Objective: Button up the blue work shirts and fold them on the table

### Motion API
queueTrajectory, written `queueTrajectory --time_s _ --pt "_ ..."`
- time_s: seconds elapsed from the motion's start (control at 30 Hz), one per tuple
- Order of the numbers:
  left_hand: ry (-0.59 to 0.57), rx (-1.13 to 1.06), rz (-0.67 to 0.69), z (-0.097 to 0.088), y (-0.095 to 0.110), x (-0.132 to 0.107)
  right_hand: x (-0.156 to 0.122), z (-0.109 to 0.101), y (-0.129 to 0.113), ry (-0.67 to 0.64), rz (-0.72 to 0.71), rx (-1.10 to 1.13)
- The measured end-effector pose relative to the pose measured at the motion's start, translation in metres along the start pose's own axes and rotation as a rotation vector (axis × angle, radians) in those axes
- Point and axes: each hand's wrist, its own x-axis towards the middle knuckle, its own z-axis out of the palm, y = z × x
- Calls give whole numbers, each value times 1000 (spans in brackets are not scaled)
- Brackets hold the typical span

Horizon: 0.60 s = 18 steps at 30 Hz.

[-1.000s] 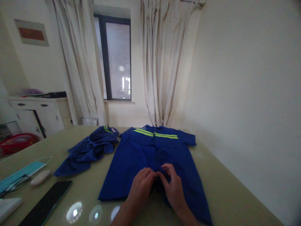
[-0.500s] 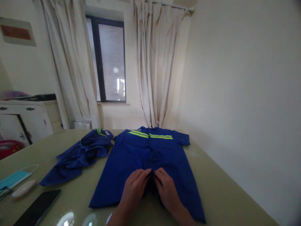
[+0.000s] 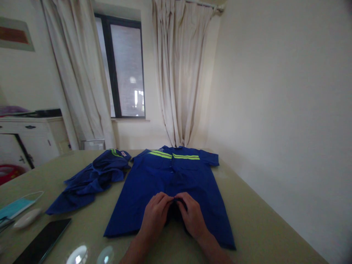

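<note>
One blue shirt (image 3: 132,205): spread front up on the table (image 3: 255,220), at 6 o'clock in the view; collar towards 12, hem towards 6; marked across the chest with yellow-green stripes (image 3: 186,157); parted at the lower front, with table showing through;
Left hand (image 3: 154,212): reaching in from 7 o'clock; pinching the shirt's lower front between thumb and forefinger; remaining fingers bent and pressed together;
Right hand (image 3: 192,214): reaching in from 5 o'clock; pinching the same part of the shirt, thumb against fingertips; close up to the left hand, touching or just apart, cannot tell which;
Crumpled blue garment (image 3: 96,176): heaped between 9 and 10 o'clock from the hands; just beside the shirt;
Phone (image 3: 42,240): flat, dark face up, between 8 and 9 o'clock from the hands;
Pale blue mask (image 3: 16,208): at 9 o'clock from the hands; near a white oval object (image 3: 26,219);
Window (image 3: 128,69): at 11 o'clock from the hands; dark-framed, between a curtain (image 3: 74,73) and another curtain (image 3: 181,73) at 12;
White cabinet (image 3: 38,135): at 10 o'clock from the hands, beyond the table
</note>
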Motion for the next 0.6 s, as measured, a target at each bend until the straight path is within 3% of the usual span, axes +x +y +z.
queueTrajectory --time_s 0.27,0.43,0.6 --pt "-75 -180 -110 -1 2 2 2 4 5 17 59 14" --pt "-88 -81 -114 -1 2 3 5 3 1 -25 140 76" --pt "-75 -24 -84 0 4 2 4 3 -1 -10 85 99"
